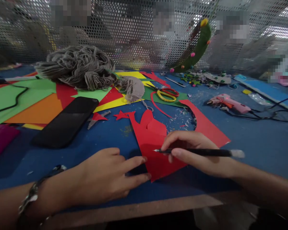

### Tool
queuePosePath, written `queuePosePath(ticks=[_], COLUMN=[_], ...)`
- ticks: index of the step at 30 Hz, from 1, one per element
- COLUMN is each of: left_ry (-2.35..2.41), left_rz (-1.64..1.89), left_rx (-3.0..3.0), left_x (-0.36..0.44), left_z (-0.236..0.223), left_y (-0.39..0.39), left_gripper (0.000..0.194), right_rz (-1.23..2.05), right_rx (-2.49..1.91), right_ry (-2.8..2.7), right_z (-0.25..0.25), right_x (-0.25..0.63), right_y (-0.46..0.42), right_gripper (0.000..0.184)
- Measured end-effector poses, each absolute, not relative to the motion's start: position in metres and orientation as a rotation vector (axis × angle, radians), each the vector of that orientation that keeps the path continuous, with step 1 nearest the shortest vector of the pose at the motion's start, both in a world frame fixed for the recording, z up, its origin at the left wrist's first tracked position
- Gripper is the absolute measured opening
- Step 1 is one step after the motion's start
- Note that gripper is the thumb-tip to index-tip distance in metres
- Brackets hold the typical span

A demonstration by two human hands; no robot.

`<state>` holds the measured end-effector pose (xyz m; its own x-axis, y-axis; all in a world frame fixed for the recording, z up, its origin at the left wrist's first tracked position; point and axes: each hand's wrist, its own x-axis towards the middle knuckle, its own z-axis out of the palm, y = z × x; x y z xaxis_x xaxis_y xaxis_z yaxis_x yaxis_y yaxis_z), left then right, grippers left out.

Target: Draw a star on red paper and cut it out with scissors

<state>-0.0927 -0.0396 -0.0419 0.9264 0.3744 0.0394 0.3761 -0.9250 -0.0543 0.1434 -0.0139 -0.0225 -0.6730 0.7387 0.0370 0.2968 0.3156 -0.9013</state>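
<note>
Between the thumb and fingers of my right hand (194, 150) is a black pen (204, 152), held nearly level. Its pale tip points left at a sheet of red paper (156, 164) with a cut, uneven upper edge. My left hand (108, 175) lies at the sheet's left side, two fingers stretched out onto its edge and the others bent under. Just above the pen, a loose red piece (157, 127) overlaps the sheet. A small red star (121, 115) sits to the upper left, and another red sheet with a curved cut (206, 124) lies behind my right hand.
A black phone (67, 123) lies at left, before coloured paper sheets (36, 110) and grey yarn (79, 68). Scissors (166, 95) with red and yellow handles lie further back. A pink glue gun (230, 103) with its cord is at right. A perforated metal screen (132, 35) stands behind.
</note>
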Motion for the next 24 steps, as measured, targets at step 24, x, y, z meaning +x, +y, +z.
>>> queuePosePath(ticks=[24], left_ry=[-0.767], left_rz=[-0.124], left_rx=[-2.836], left_x=[-0.097], left_z=[-0.06], left_y=[-0.029], left_gripper=[0.037], right_rz=[0.97], right_rx=[-1.058], right_ry=[-2.158], right_z=[-0.052], right_x=[0.126], right_y=[0.004], right_gripper=[0.021])
